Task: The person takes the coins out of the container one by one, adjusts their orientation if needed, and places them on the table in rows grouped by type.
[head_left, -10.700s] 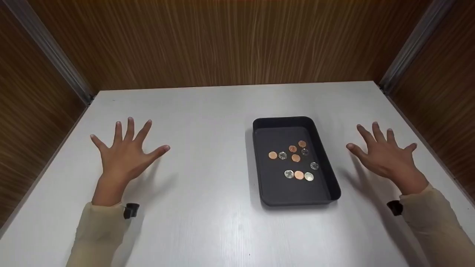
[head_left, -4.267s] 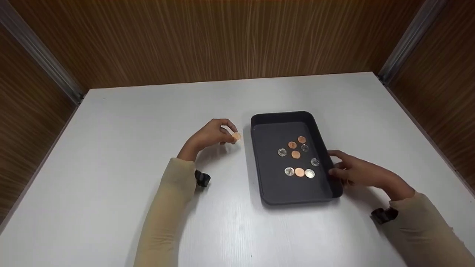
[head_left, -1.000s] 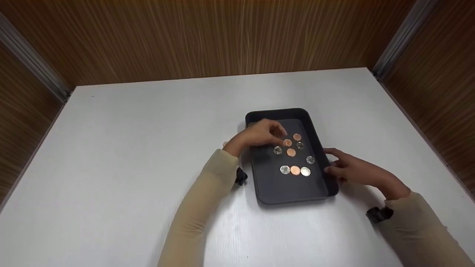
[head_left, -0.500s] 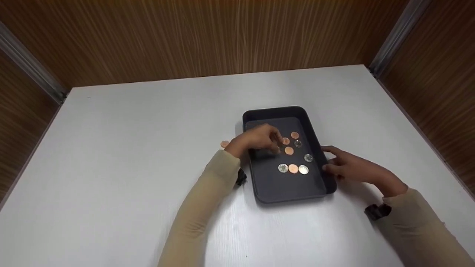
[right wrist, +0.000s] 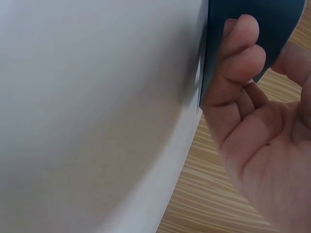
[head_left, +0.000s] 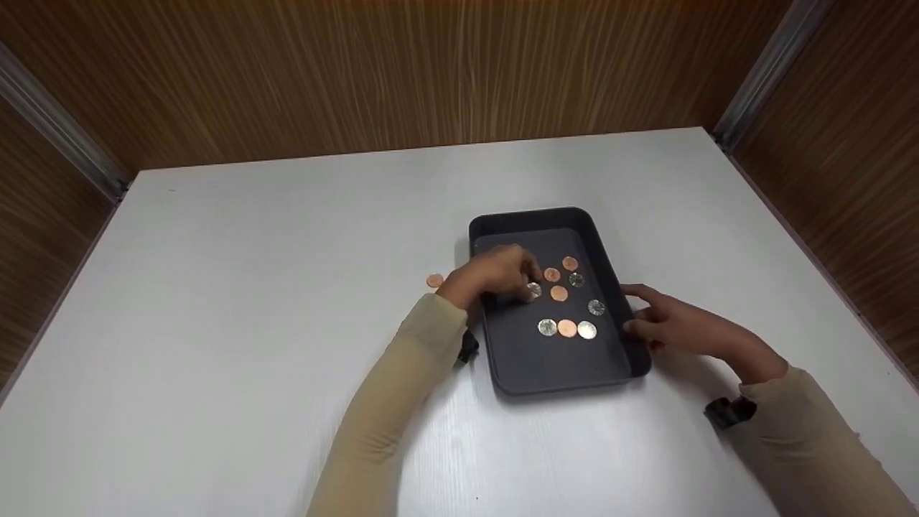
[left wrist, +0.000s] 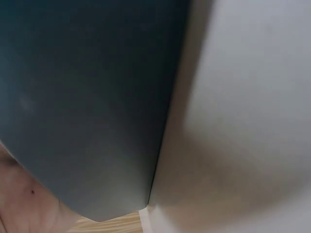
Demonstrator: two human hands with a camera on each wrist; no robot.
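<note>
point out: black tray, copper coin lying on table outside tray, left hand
black tray [head_left: 560, 370], head view, bare floor near front wall.
copper coin [head_left: 434, 281], head view, coin centre.
left hand [head_left: 492, 271], head view, back of hand.

A black tray [head_left: 502, 359] holds copper and silver coins [head_left: 567, 328], lying flat.
</note>
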